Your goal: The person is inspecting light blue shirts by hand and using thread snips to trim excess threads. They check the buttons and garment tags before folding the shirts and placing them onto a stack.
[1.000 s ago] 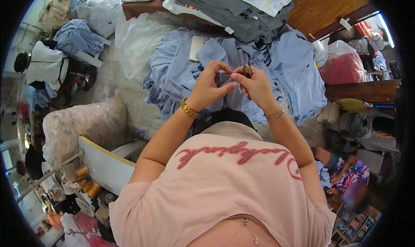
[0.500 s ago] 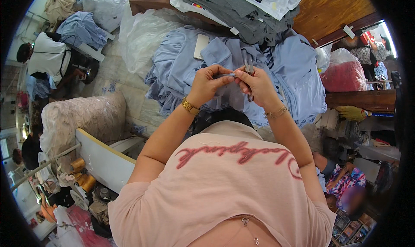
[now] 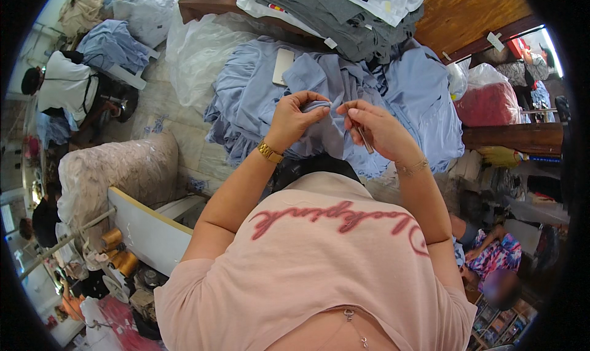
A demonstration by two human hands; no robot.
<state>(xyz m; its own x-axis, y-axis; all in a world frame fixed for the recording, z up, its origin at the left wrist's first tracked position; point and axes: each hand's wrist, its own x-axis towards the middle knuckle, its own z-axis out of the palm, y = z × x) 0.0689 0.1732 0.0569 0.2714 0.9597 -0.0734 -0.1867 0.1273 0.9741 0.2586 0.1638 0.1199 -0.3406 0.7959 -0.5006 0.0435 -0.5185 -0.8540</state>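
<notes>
The left hand [image 3: 294, 119] pinched a pale blue cloth edge [image 3: 319, 106] between thumb and forefinger, while the right hand [image 3: 380, 128] had its fingers curled around a slim metal tool [image 3: 367, 141], probably thread snips. Whether the right thumb and forefinger also touched the cloth, I could not tell.

For neat handling, that left pinch probably needed to be firm and close to the spot being worked, with the fabric drawn just taut between the hands. The tool, tucked back in the right palm, seemed best kept with its ends turned away from the weave, since a careless point could have nicked such soft cloth. Good light on the edge would likely have helped.

The cloth was plain and matte, narrow and folded where it showed past the left fingertips, much of it hidden by the hand. It lay in front of the wearer's chest, seen against a rumpled heap of pale blue garments [image 3: 239, 84] of matching colour, on which a white phone [image 3: 283, 66] rested.
</notes>
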